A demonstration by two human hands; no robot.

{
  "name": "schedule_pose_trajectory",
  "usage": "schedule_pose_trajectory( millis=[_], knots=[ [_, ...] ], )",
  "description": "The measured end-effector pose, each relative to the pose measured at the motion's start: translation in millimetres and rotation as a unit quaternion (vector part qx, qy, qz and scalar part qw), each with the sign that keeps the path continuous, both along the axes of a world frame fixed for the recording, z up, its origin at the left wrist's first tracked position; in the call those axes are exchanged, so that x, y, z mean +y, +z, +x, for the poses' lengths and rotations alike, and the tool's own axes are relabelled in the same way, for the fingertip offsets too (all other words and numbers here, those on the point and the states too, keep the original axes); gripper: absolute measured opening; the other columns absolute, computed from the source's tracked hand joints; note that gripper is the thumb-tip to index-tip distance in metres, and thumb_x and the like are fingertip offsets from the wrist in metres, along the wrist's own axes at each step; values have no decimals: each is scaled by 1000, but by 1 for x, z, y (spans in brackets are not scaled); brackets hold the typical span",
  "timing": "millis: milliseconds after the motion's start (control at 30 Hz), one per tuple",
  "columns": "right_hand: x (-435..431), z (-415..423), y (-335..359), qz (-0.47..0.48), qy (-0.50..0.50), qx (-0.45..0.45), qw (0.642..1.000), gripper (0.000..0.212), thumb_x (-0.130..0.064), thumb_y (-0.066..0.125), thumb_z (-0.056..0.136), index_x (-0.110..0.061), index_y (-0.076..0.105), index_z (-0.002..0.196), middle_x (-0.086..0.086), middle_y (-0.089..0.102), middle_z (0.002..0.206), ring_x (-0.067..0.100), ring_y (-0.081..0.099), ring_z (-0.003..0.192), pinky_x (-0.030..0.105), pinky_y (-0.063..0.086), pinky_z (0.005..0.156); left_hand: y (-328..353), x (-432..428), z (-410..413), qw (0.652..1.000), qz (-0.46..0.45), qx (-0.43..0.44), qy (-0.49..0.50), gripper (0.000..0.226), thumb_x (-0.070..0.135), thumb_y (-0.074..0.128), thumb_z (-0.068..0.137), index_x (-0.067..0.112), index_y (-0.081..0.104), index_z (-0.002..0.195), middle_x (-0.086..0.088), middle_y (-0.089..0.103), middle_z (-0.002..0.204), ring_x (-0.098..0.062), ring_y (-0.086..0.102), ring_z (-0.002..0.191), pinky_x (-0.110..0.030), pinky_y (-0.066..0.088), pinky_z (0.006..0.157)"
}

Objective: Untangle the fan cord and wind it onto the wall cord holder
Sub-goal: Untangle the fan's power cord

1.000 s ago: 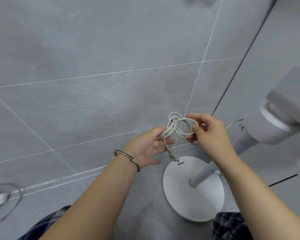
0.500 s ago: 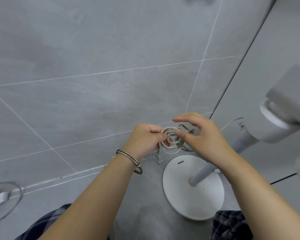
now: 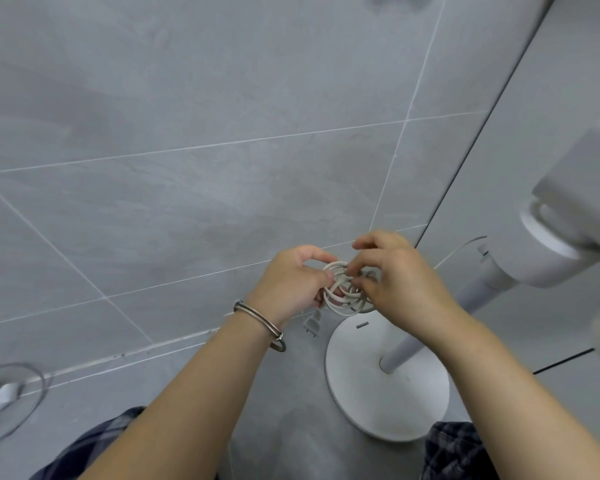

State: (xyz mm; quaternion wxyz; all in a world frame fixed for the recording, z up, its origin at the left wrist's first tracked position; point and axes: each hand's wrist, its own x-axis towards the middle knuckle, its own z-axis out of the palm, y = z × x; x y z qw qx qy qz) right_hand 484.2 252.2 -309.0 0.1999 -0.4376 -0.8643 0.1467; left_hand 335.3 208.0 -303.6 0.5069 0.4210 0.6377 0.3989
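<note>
Nearest, dark plaid cloth (image 3: 94, 441) shows at both lower corners, with a strip of bare grey floor (image 3: 291, 427) between. The round white fan base (image 3: 378, 400) sits on that floor to the right, and its white pole (image 3: 478, 292) slants up to the bulky white fan head (image 3: 568, 220), which crowds the right edge. At the far left edge a thin grey cable loop (image 3: 32, 393) lies blurred on the floor. Beyond, the grey tiled wall (image 3: 222, 133) meets the floor along a pale seam, and open wall spreads up and to the left of the hands.

Both forearms reach forward from below and draw together. The left hand (image 3: 291, 285), with a silver metal bangle (image 3: 260, 323) at the wrist, curls its fingers round one side of the tangled white fan cord (image 3: 343, 299). The right hand (image 3: 402, 282) pinches a loop of it with thumb and forefinger, the other fingers arched above.

The cord hangs as a small bundle of loops between the two hands, above the far rim of the base and in front of the wall's foot. Its white plug (image 3: 313, 323) dangles just under the left hand. One strand (image 3: 461, 245) arcs behind the right hand towards the pole.
</note>
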Motion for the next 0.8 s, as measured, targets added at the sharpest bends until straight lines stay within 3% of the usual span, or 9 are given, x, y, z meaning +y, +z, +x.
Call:
schedule_pose_trajectory(
  millis=[133,267,333,500,600,800],
  knots=[
    [2,3,-4,32,12,8,999,4,-8,76,72,-12,75,74,5,64,98,25,57,97,33,47,75,-1,-1,0,1000,26,17,-2,24,2,57,87,25,58,95,-29,67,87,-27,59,70,-43,55,78],
    [2,2,-7,73,35,13,997,8,-6,78,67,-12,74,69,3,63,83,26,60,81,27,42,59,-4,1,-1,996,56,63,-6,34,2,57,85,31,55,104,-26,65,78,-24,55,66,-45,53,80],
    [2,2,-8,86,37,22,995,9,-6,78,67,-12,73,69,2,61,80,26,60,77,27,42,56,-5,1,-2,995,65,72,-12,37,3,56,85,28,56,113,-23,62,73,-23,53,64,-42,53,76],
    [-1,-1,-9,93,31,50,994,5,-9,77,67,-12,73,70,2,62,76,23,61,67,26,45,53,-7,3,-5,985,105,130,-29,42,6,55,88,27,52,124,-2,49,52,-11,42,48,-14,37,49],
    [-1,0,-7,101,31,61,993,3,-13,75,67,-12,73,69,1,62,73,22,61,66,26,46,54,-7,2,-4,983,125,128,-39,43,5,53,89,27,51,126,8,37,36,-4,32,38,-12,30,44],
    [-4,-2,-5,145,34,52,987,6,-17,68,68,-12,71,65,0,61,69,21,59,61,24,42,47,-6,2,-5,980,144,134,-39,44,5,53,89,27,51,126,7,33,42,-5,30,37,-10,28,41]
  ],
)
